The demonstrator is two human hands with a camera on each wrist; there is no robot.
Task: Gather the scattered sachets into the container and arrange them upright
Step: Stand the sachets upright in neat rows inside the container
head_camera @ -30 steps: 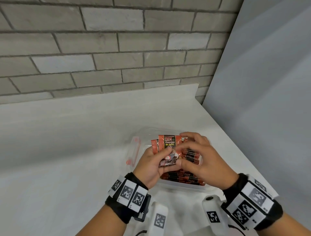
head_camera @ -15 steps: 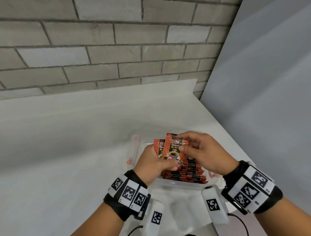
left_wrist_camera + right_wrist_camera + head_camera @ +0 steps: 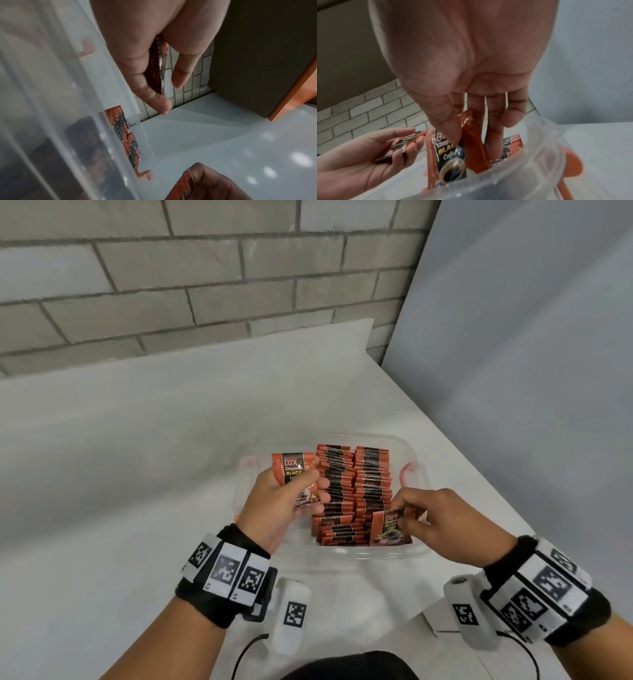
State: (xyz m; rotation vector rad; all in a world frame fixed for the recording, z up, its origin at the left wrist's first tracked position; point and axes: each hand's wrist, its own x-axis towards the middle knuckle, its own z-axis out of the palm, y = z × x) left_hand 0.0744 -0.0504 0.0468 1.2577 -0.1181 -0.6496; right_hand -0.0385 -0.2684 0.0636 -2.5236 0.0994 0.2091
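One clear plastic container stands on the white bench, with an orange latch on its right side. Inside it, two rows of orange-and-black coffee sachets stand on edge, packed face to face; the individual packets are too many and too tightly pressed to count reliably.

Two hands are in view. The left hand is over the container's left edge. Its grip is closed on a small held stack of sachets, thumb across the printed front and fingers behind. The stack is upright, print facing the head camera; the left wrist view shows more than one packet edge, but the exact number cannot be told.

The right hand is at the container's near right corner. Its grip is a pinch, thumb and fingertips closed on the top edge of one single sachet. That sachet stands roughly upright inside the container, at the near end of the right-hand row, front face toward the person. The remaining fingers of the right hand are extended downward behind the packet.
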